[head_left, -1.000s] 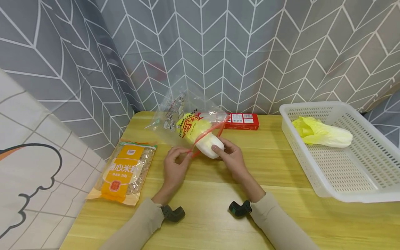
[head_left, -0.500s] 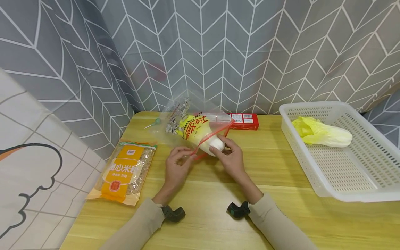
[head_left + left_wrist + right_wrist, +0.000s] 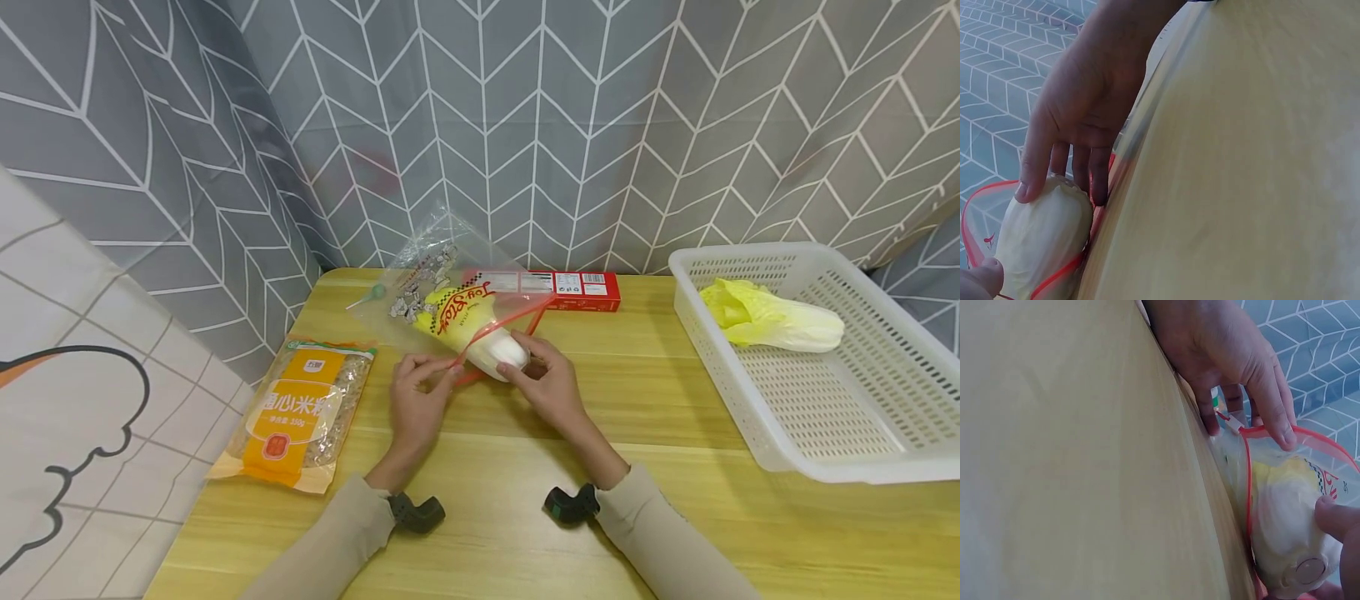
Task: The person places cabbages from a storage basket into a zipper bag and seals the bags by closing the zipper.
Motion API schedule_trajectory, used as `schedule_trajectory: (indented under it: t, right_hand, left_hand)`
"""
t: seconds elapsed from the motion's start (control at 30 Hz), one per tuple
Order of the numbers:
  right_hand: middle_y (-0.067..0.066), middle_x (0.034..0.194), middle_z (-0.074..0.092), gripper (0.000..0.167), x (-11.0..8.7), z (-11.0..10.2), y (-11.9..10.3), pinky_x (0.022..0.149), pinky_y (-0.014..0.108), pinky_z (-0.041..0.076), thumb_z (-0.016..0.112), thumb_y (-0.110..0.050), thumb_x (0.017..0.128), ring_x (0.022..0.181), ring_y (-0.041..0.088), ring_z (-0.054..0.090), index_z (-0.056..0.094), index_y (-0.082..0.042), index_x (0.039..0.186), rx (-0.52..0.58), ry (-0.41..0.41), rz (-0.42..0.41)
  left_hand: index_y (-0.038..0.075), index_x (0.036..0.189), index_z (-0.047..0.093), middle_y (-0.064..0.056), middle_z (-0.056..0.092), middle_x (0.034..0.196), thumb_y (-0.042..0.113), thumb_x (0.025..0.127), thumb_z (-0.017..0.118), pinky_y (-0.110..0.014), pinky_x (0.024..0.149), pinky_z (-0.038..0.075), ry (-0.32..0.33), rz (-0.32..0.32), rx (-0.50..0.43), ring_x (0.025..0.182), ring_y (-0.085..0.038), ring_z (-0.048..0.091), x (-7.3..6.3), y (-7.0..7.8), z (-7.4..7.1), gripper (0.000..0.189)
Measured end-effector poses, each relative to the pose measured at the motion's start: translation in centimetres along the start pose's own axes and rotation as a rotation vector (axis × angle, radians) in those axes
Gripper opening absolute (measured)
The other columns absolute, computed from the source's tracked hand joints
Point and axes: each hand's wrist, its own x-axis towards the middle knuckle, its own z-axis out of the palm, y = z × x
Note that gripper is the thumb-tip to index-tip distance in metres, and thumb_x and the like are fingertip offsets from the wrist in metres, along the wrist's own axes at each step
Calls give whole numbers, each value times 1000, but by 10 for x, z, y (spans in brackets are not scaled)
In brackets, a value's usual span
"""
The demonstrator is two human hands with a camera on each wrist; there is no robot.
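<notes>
In the head view, a clear plastic bag [image 3: 431,279] with a red zip edge and "Toy Story" print lies around a Chinese cabbage [image 3: 498,350]. The cabbage's yellow leaves are inside and its white base sticks out of the mouth. My left hand [image 3: 420,398] pinches the bag's red edge; the right wrist view shows these left fingers [image 3: 1266,400] at the zip's white slider [image 3: 1233,422]. My right hand [image 3: 553,385] grips the white base, its thumb on top. In the left wrist view, the right fingers [image 3: 1099,169] reach round the base's far side.
A bag of rice noodles [image 3: 296,412] lies at the table's left. Behind the plastic bag is a red box [image 3: 581,290], partly covered; a small green-tipped item [image 3: 377,292] lies near. At right, a white perforated basket [image 3: 847,417] holds another Chinese cabbage [image 3: 795,323].
The cabbage and bag mouth shifted slightly right, then back left, both hands with them. The bag's film has settled lower, and the red box shows more through it.
</notes>
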Motion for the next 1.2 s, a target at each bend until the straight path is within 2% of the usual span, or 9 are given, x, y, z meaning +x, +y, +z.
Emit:
schedule_trajectory:
  t: [0.17,0.33,0.43,0.57,0.67,0.77,0.93,1.07,1.2]
  right_hand:
    - [20,126,68,49,0,0,0,87,39,61,82,-11,85,103,35,70,68,-5,132,8,53,13]
    - [18,129,69,42,1,2,-4,80,20,58,79,-9,88,95,17,71,70,-5,129,174,120,116]
    - [16,130,69,39,1,3,-9,78,23,60,75,-12,92,89,8,68,69,-5,131,285,123,204]
    - [15,129,68,39,1,5,-13,78,28,61,73,-16,95,87,8,67,68,-7,132,347,106,278]
    - [15,129,69,40,0,6,-13,80,23,60,76,-13,92,92,11,68,68,-5,131,283,97,216]
    - [17,130,69,44,0,8,-11,82,21,58,79,-8,88,99,19,69,68,-4,130,182,84,110]
    - [20,128,68,49,0,8,-8,86,31,60,81,-2,84,107,33,68,67,-2,132,110,52,-10]
    - [20,125,70,46,1,9,-10,86,27,60,80,-3,86,105,26,69,68,-2,130,137,81,12]
    - [19,120,72,38,1,9,-13,80,21,59,77,-9,90,95,12,68,70,-5,128,210,111,104]
  left_hand:
    - [11,94,82,-5,66,99,19,84,85,-30,79,39,4,0,-17,93,-15,53,1,0,0,13]
    - [8,92,82,-11,66,98,13,82,85,-36,79,40,4,13,-55,93,-22,54,0,-2,4,11]
    - [3,92,81,-16,65,98,6,83,83,-39,82,41,-12,2,-77,94,-22,53,-2,9,5,10]
    - [-3,92,78,-20,63,99,0,84,80,-40,88,45,-50,-7,-131,96,-20,54,-3,21,5,9]
    - [-4,91,78,-22,63,101,-2,83,80,-40,90,49,-68,-11,-154,98,-18,54,-2,14,7,9]
    - [-2,92,78,-20,63,102,0,83,80,-37,91,50,-75,-12,-153,100,-17,55,-1,8,8,9]
    - [5,92,80,-14,64,101,9,84,82,-30,91,48,-91,22,-172,100,-18,56,-2,2,5,9]
    - [8,92,81,-12,65,101,13,84,83,-27,91,46,-114,59,-174,101,-19,57,-3,0,4,10]
    - [8,94,81,-10,65,101,13,85,82,-27,93,44,-156,90,-176,101,-17,57,-3,-1,5,10]
